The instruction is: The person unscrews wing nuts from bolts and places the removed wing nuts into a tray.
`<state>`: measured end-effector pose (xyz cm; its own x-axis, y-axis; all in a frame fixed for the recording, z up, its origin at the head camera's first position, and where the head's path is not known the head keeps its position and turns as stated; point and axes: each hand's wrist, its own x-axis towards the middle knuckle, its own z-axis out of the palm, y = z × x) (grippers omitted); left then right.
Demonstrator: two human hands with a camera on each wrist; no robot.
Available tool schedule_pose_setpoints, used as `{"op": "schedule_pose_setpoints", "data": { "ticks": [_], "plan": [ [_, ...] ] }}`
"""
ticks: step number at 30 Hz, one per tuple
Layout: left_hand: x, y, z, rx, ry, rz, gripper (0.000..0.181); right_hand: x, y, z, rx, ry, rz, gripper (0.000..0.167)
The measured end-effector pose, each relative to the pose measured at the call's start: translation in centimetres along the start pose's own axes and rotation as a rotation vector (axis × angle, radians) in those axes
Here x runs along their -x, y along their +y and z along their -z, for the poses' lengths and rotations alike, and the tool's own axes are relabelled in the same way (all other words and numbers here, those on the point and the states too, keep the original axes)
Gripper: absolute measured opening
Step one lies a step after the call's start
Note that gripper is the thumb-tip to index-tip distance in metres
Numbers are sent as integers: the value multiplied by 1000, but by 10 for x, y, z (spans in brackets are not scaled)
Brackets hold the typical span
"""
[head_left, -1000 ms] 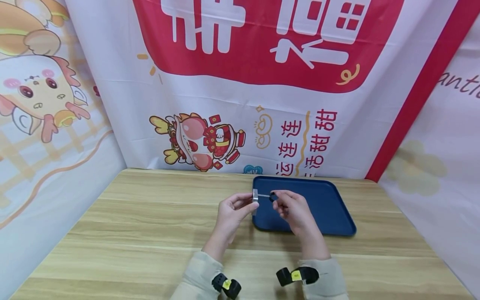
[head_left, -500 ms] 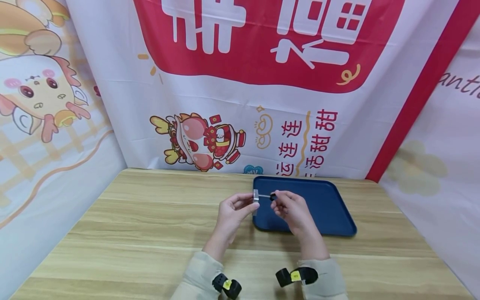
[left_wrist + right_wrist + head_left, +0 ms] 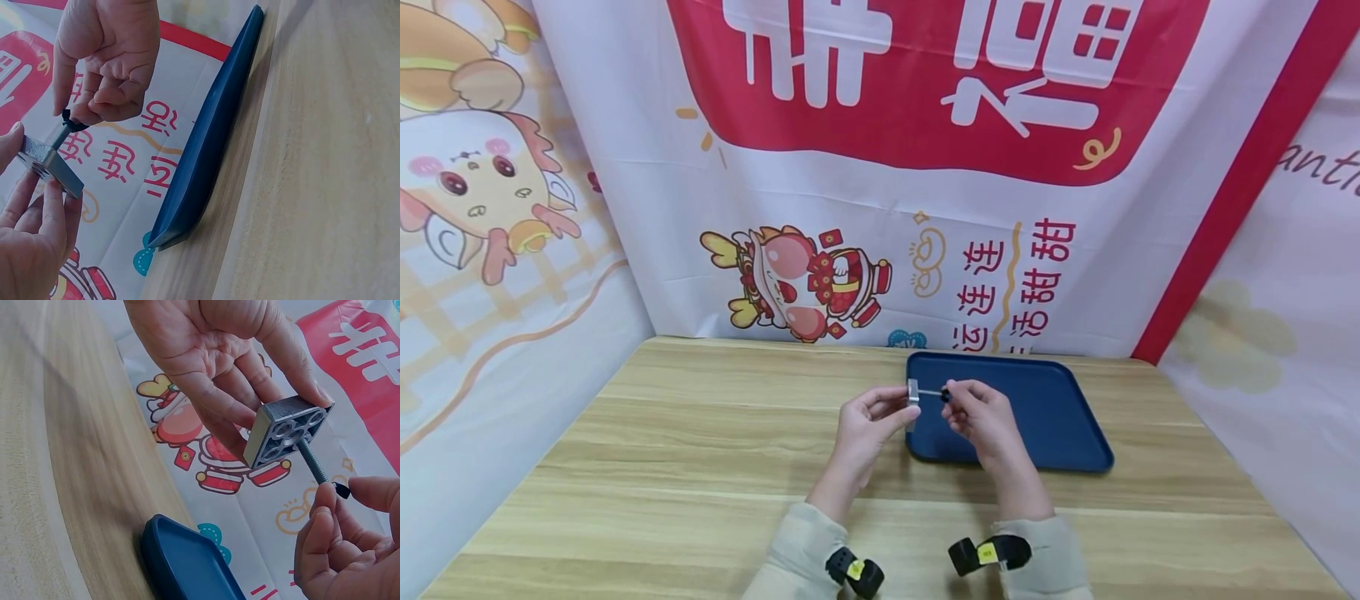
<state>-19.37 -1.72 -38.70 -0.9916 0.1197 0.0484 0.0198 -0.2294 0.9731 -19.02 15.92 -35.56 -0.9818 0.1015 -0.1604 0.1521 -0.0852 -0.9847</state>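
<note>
My left hand (image 3: 865,427) grips a small square metal block (image 3: 287,432) by its edges, between thumb and fingers. Several round recesses mark the block's open face. Out of its middle sticks a threaded bolt (image 3: 314,461) with a black head (image 3: 341,490), like a thumbscrew. The thumb and forefinger of my right hand (image 3: 990,419) pinch that black head, its other fingers curled in. Both hands hold these parts up in front of me, by the left side of a blue tray (image 3: 1052,417). How deep the bolt sits inside the block is hidden.
Beneath everything is a wood-grain table (image 3: 715,433), on which the blue tray lies at the back right. A printed cloth backdrop (image 3: 865,192) hangs along the table's far edge, with more printed cloth on both sides. Each sleeve carries a black wrist strap.
The right fingers have shifted slightly around the black head, and the right wrist has moved a little left. The block has drifted very slightly right in the left hand.
</note>
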Motion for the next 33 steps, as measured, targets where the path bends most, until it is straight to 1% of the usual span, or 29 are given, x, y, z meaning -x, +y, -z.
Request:
{"op": "schedule_pose_setpoints", "data": {
  "ticks": [5, 16, 27, 33],
  "plan": [
    [-1, -1, 0, -7, 4, 3, 38, 0, -1, -2, -11, 6, 6, 23],
    [-1, -1, 0, -10, 9, 5, 38, 1, -1, -2, -19, -19, 9, 24],
    [-1, -2, 1, -11, 12, 12, 39, 0, -1, -1, -26, -43, -6, 35],
    [-1, -2, 1, -7, 14, 17, 39, -1, 2, -1, -19, -45, -2, 34]
  ]
}}
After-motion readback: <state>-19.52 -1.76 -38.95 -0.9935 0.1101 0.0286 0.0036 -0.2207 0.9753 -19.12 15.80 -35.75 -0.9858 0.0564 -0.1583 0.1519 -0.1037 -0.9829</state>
